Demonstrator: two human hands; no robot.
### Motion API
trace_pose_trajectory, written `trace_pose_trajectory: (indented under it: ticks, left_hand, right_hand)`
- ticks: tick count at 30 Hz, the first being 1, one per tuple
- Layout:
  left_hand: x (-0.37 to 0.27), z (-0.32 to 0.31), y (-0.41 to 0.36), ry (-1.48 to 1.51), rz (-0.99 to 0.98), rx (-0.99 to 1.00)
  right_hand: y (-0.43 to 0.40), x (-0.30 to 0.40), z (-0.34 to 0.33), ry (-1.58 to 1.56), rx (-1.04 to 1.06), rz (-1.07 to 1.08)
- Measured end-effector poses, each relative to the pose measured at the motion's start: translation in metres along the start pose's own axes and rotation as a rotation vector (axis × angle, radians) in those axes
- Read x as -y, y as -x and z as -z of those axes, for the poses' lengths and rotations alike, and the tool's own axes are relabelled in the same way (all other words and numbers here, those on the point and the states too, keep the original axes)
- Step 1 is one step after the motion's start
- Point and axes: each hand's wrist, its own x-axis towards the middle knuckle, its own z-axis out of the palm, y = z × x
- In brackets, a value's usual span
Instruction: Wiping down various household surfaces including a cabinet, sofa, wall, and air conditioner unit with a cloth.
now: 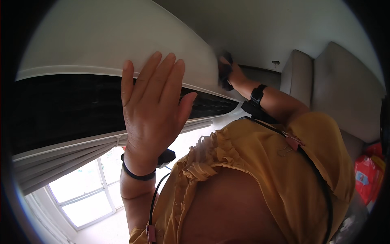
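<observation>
My left hand [154,88] is raised with its back to the camera, fingers straight and thumb spread. It overlaps a large white panel [91,39] and the long black band [67,106] along its edge. I cannot tell whether the palm touches the panel. My right hand [234,71] reaches to the panel's far right end, holding a bunched dark cloth [225,68]. Motion blurs the cloth, and it covers most of the fingers. A black strap with a small device is on each wrist.
A grey upholstered sofa [344,88] stands on the right, with red packages [367,175] near it. On the lower left are a window [88,189] and a gathered grey curtain [70,158]. Black cables [323,189] are clipped to my yellow top.
</observation>
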Motion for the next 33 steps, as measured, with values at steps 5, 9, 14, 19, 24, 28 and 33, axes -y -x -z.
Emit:
trace_pose_trajectory:
  ticks: [5,9,14,19,24,28,33]
  left_hand:
    - [-0.001,0.001,-0.006,0.036,-0.003,-0.05]
    - [-0.004,0.007,0.0,0.059,-0.028,-0.11]
    - [-0.012,0.007,0.007,-0.059,-0.005,-0.095]
    - [-0.008,-0.008,0.009,-0.13,-0.01,-0.099]
    - [-0.016,-0.005,0.02,-0.169,0.014,-0.089]
    - [-0.013,-0.002,0.022,-0.151,0.077,-0.049]
    - [-0.029,-0.01,-0.002,-0.049,0.05,-0.126]
  right_hand:
    - [0.049,0.078,-0.071,0.145,0.144,0.261]
    - [0.095,0.105,-0.108,0.63,0.061,1.088]
    - [0.077,0.019,-0.05,0.705,0.082,1.185]
    - [0.072,-0.1,0.032,0.313,-0.17,0.281]
    - [-0.001,-0.198,0.103,-0.123,-0.278,-0.167]
    - [-0.066,-0.169,0.087,0.194,-0.326,-0.592]
    - [-0.105,-0.051,0.1,0.153,0.084,-0.194]
